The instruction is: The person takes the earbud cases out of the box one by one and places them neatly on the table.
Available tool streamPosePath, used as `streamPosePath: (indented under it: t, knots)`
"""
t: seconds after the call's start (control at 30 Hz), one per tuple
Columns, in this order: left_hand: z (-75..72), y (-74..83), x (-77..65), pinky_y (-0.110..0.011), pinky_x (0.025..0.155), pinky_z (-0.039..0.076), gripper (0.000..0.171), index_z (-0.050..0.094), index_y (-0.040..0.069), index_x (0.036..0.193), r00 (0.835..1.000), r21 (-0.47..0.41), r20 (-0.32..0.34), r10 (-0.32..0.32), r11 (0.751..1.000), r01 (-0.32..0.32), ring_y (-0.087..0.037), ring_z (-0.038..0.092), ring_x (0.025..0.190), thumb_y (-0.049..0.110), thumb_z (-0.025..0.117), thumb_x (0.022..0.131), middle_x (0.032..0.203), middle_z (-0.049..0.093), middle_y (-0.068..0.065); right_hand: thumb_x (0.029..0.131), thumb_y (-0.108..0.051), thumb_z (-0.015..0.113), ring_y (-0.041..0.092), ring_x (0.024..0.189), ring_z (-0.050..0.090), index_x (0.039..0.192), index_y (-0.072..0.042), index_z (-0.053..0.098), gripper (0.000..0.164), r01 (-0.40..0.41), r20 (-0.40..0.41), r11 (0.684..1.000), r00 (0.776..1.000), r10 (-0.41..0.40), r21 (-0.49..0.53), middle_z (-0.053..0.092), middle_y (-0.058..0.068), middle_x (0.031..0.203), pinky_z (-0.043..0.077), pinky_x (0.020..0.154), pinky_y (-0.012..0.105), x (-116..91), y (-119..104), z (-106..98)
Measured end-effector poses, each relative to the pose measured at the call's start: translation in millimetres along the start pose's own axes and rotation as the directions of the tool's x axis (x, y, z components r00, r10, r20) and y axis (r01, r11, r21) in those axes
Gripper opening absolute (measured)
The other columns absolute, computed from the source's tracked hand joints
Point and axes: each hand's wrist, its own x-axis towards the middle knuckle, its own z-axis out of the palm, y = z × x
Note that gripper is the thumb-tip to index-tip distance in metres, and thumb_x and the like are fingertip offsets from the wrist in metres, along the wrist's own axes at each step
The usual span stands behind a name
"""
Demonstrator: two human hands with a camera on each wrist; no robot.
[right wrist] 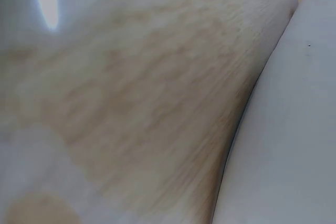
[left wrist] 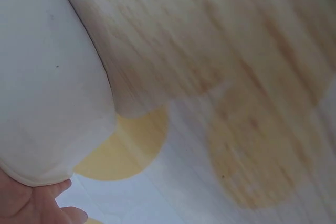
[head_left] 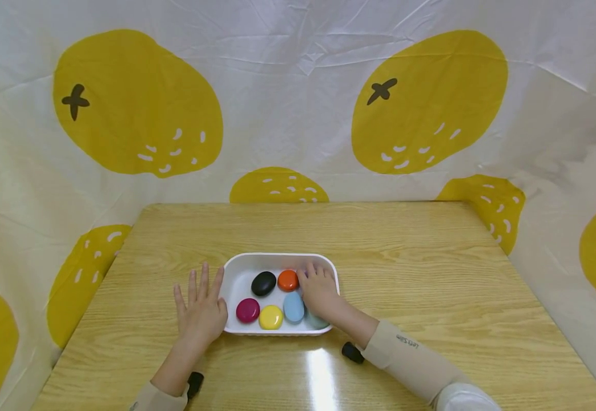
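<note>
Right hand (head_left: 321, 291) reaches down into the right end of the white tray (head_left: 277, 256), fingers pointing away from the body; from my head view I can't tell whether they hold anything, since the palm hides what lies beneath. My left hand (head_left: 200, 313) lies flat and wide at the opposite end, fingers straight and spread, its index and thumb at the tray's edge.

What matters most, I judge, is how the stones lie from the right hand. The orange stone (head_left: 288, 280) sits just left of its thumb side; the blue stone (head_left: 293, 307) is just left and nearer the body, its long axis running near to far. A grey-green stone (head_left: 318, 322) shows partly under the wrist. Farther left, the black stone (head_left: 264, 283) lies tilted toward the far right, with the red stone (head_left: 248, 310) and yellow stone (head_left: 270, 317) along the near side. Red is the one closer to my left hand.

I have the tray lengthwise across a glossy wood table (head_left: 421, 274), a streak of light reflecting in front of it. Behind, a pale cloth (head_left: 288, 114) with yellow fruit prints closes off the space.
</note>
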Motion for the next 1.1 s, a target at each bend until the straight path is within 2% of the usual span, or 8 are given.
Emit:
streamPosePath:
  t: [0.17, 0.33, 0.4, 0.5, 0.63, 0.83, 1.1]
  knots:
    - [-0.2, 0.9, -0.4, -0.052, 0.101, -0.024, 0.059, 0.02, 0.011, 0.146, 1.0, 0.007, 0.008, 0.0, 1.0, 0.0, -0.037, -0.009, 0.137, 0.02, 0.041, 0.091, 0.152, 0.001, -0.019, 0.083, -0.02, 0.061, 0.031, 0.096, 0.048, 0.115, -0.006, 0.052, 0.036, 0.018, -0.033, 0.998, 0.999, -0.016, 0.059, 0.045, 0.015, 0.106, 0.046, 0.082, 0.041, -1, 4, -3]
    - [0.1, 0.7, -0.5, -0.051, 0.1, -0.026, 0.06, 0.02, 0.011, 0.146, 1.0, 0.005, 0.005, -0.002, 1.0, 0.002, -0.037, -0.009, 0.137, 0.019, 0.041, 0.091, 0.152, 0.001, -0.018, 0.079, -0.016, 0.065, 0.032, 0.092, 0.051, 0.113, -0.006, 0.053, 0.037, 0.068, -0.149, 0.982, 0.988, -0.042, 0.176, 0.048, 0.016, 0.104, 0.047, 0.081, 0.041, -3, 17, -17]
    - [0.2, 0.5, -0.2, -0.05, 0.1, -0.027, 0.06, 0.02, 0.011, 0.146, 1.0, 0.003, 0.001, -0.002, 1.0, 0.002, -0.037, -0.009, 0.138, 0.019, 0.041, 0.091, 0.152, 0.001, -0.018, 0.077, -0.014, 0.067, 0.031, 0.088, 0.051, 0.113, -0.006, 0.052, 0.04, 0.085, -0.2, 0.97, 0.979, -0.038, 0.226, 0.048, 0.017, 0.103, 0.05, 0.075, 0.039, -4, 25, -25]
    - [0.4, 0.1, 0.4, -0.05, 0.1, -0.027, 0.059, 0.02, 0.012, 0.146, 1.0, 0.005, -0.001, -0.001, 1.0, 0.001, -0.037, -0.009, 0.138, 0.019, 0.04, 0.091, 0.152, 0.001, -0.018, 0.075, -0.011, 0.068, 0.031, 0.086, 0.05, 0.113, -0.004, 0.051, 0.043, 0.081, -0.258, 0.949, 0.966, 0.001, 0.304, 0.046, 0.019, 0.104, 0.051, 0.07, 0.038, -4, 40, -34]
    - [0.5, 0.0, 1.2, -0.05, 0.1, -0.027, 0.059, 0.02, 0.012, 0.146, 1.0, 0.007, 0.001, -0.002, 1.0, 0.002, -0.037, -0.01, 0.138, 0.019, 0.04, 0.091, 0.152, 0.001, -0.018, 0.076, -0.009, 0.066, 0.034, 0.088, 0.049, 0.113, -0.001, 0.051, 0.041, 0.028, -0.288, 0.934, 0.954, 0.081, 0.356, 0.045, 0.022, 0.106, 0.051, 0.07, 0.039, -4, 62, -35]
    - [0.0, 0.6, 1.2, -0.051, 0.1, -0.026, 0.059, 0.02, 0.012, 0.146, 1.0, 0.008, 0.011, -0.006, 1.0, 0.006, -0.037, -0.01, 0.137, 0.019, 0.04, 0.091, 0.152, 0.0, -0.018, 0.078, -0.009, 0.066, 0.037, 0.088, 0.048, 0.112, 0.002, 0.051, 0.039, -0.075, -0.262, 0.933, 0.949, 0.176, 0.353, 0.046, 0.025, 0.104, 0.049, 0.071, 0.044, -3, 91, -18]
    - [-0.1, 0.8, 0.9, -0.051, 0.1, -0.026, 0.059, 0.019, 0.012, 0.146, 1.0, 0.008, 0.012, -0.006, 1.0, 0.005, -0.037, -0.01, 0.137, 0.019, 0.039, 0.092, 0.152, 0.0, -0.019, 0.082, -0.016, 0.063, 0.042, 0.099, 0.044, 0.115, -0.002, 0.05, 0.037, -0.163, -0.081, 0.926, 0.976, 0.201, 0.34, 0.043, 0.022, 0.107, 0.039, 0.077, 0.051, -3, 107, 4]
